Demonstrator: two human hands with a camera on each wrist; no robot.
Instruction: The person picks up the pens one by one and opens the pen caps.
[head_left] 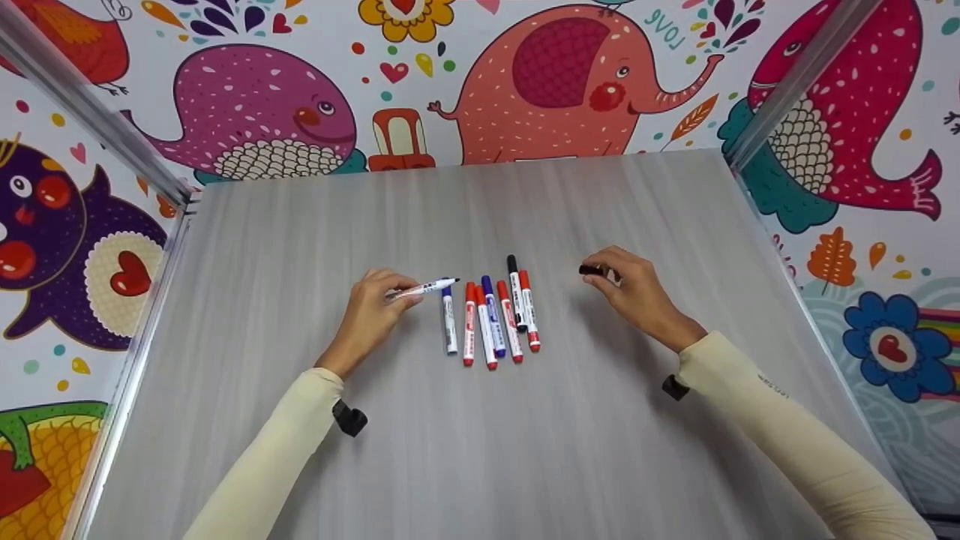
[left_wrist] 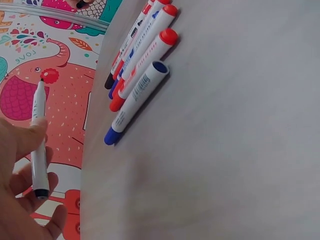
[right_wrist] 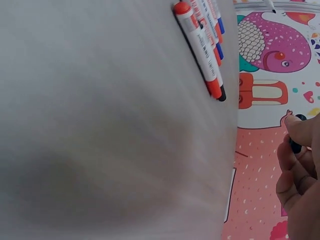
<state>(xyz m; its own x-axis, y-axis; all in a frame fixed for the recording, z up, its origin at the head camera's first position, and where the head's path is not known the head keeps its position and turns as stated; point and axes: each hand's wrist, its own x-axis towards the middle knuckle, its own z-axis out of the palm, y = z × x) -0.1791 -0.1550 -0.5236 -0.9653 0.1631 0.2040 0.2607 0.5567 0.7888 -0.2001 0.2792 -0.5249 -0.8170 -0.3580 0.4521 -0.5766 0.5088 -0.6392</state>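
Observation:
My left hand point(head_left: 375, 304) pinches an uncapped white marker point(head_left: 426, 288) between thumb and fingers, its black tip pointing right. In the left wrist view the marker point(left_wrist: 39, 135) shows a black end at its base. On the right, my right hand point(head_left: 626, 289) holds a small black cap point(head_left: 592, 270) between thumb and fingertips, above the table. The right wrist view shows that cap point(right_wrist: 296, 145) partly hidden by the fingers. Between the hands lies a row of capped markers: a blue-capped one point(head_left: 449, 322) nearest the left hand, several red ones point(head_left: 469, 322), and a black one point(head_left: 517, 292).
The markers rest on a grey wood-grain table point(head_left: 465, 450). Metal rails point(head_left: 802, 90) stand at its back corners. Walls printed with cartoon animals point(head_left: 555, 90) surround the back and sides. A black wrist strap mount point(head_left: 349, 418) sits on the left sleeve, another point(head_left: 675, 387) on the right.

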